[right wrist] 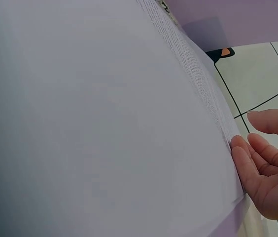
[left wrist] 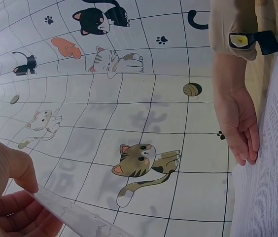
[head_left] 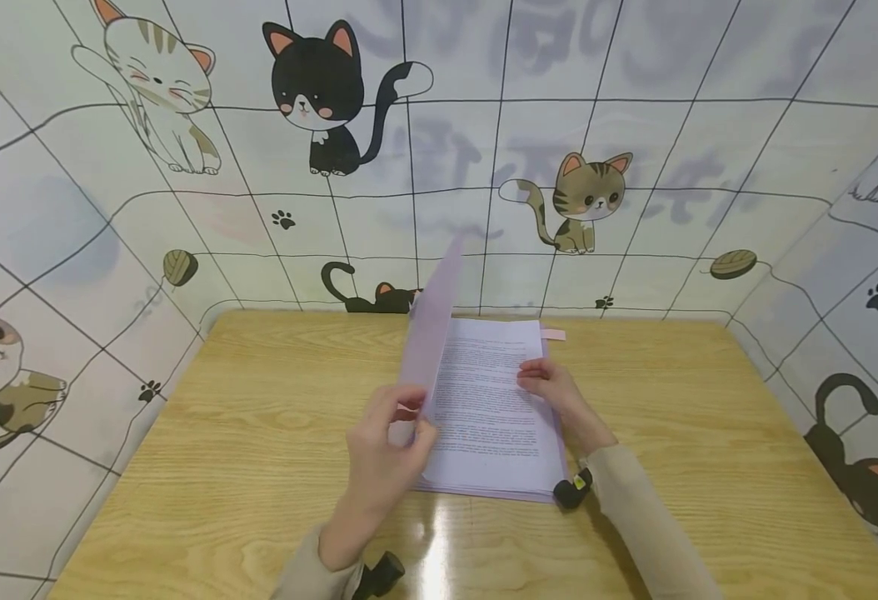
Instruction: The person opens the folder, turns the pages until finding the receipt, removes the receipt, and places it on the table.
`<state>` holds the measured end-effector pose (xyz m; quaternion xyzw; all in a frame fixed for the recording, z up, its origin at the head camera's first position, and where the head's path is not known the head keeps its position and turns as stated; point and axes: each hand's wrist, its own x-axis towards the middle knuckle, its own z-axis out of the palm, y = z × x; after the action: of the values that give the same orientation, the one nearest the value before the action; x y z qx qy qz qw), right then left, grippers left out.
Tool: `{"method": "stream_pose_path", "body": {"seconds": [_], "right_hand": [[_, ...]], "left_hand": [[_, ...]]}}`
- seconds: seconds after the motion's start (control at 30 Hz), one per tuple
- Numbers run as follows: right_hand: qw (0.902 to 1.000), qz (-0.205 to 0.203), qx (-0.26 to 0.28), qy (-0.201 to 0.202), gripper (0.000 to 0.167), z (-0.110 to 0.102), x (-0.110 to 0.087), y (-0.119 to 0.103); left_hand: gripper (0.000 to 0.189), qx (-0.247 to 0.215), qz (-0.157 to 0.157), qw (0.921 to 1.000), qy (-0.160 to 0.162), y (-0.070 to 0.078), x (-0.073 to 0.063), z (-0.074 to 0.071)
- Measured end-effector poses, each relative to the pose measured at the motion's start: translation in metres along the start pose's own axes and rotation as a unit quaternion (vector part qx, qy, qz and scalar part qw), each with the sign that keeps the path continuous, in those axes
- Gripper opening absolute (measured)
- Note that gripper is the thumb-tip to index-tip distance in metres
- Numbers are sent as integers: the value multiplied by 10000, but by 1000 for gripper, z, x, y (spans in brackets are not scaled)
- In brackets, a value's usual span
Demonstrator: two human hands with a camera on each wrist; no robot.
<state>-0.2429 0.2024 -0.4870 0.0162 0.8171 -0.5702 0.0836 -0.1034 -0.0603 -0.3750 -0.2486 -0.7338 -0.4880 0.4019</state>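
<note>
Pages of printed text (head_left: 484, 400) lie face up at the centre of the head view, flat inside a lilac folder (head_left: 418, 367) whose cover (head_left: 439, 308) leans up steeply on their left. The folder rests on a wood-grain surface (head_left: 274, 400), roughly square to the person, which likely suits both hands, since each meets a different edge.

The left grip (head_left: 390, 437), at lower centre, is closed on the cover: thumb and fingers pinch its thin edge near the bottom corner, and the left wrist view shows that edge caught between them at lower left. The pinch is probably what holds the cover off the pages, as nothing else is seen propping it.

The right grip (head_left: 555, 390), right of centre, is relaxed and clasps nothing. Its fingers rest at the right edge of the pages, and in the right wrist view the thumb (right wrist: 269, 122) stands apart from them. The touch seems meant to steady the loose side, opposite the raised cover.

A pink tab (head_left: 554, 334) juts past the pages' upper right corner, presumably so that it shows from outside. Cat-print wall covering (head_left: 454, 150) fills the upper frame.
</note>
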Motion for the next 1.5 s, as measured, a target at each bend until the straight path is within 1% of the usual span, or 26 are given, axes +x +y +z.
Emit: {"method": "stream_pose_path", "body": {"seconds": [0.17,0.27,0.33,0.43,0.57,0.7,0.73,0.93,1.07,1.13,1.23,1.37,1.5], "right_hand": [[10000,-45,-46,17,33,-1,1,1],[10000,-12,-95,29,33,-2,2,2],[9999,15,-113,1,34,-1,2,2],[9999,19,-98,-23,34,-1,3,3],[9999,-67,-81,-52,36,-1,3,4],[9998,-164,-75,-70,36,0,3,4],[9997,-207,-101,-65,36,0,3,4],[9973,-560,-478,-77,36,1,4,6],[9938,-743,-805,-165,35,1,6,9],[9922,-786,-954,-188,35,2,7,9],[9891,-896,-1148,-223,35,2,7,8],[9877,-942,-1219,-250,36,2,6,6],[9885,-872,-1205,-269,37,2,5,6]], "left_hand": [[31,-55,-251,9997,-33,-2,0,-13],[31,-18,-374,9993,5,-4,0,-21],[30,56,-450,9990,-3,-5,1,-27],[27,300,-556,9980,86,-8,2,-38],[24,519,-889,9944,249,-12,1,-56],[22,520,-1318,9894,323,-19,-2,-72],[22,513,-1359,9888,343,-21,-3,-75],[22,465,-1561,9849,582,-30,-7,-96],[22,314,-1846,9798,704,-33,-11,-105],[23,306,-1937,9777,750,-36,-13,-110],[24,286,-2258,9696,901,-41,-17,-117],[25,334,-2820,9516,1175,-48,-20,-125],[25,560,-3170,9382,1273,-55,-25,-133]]}}
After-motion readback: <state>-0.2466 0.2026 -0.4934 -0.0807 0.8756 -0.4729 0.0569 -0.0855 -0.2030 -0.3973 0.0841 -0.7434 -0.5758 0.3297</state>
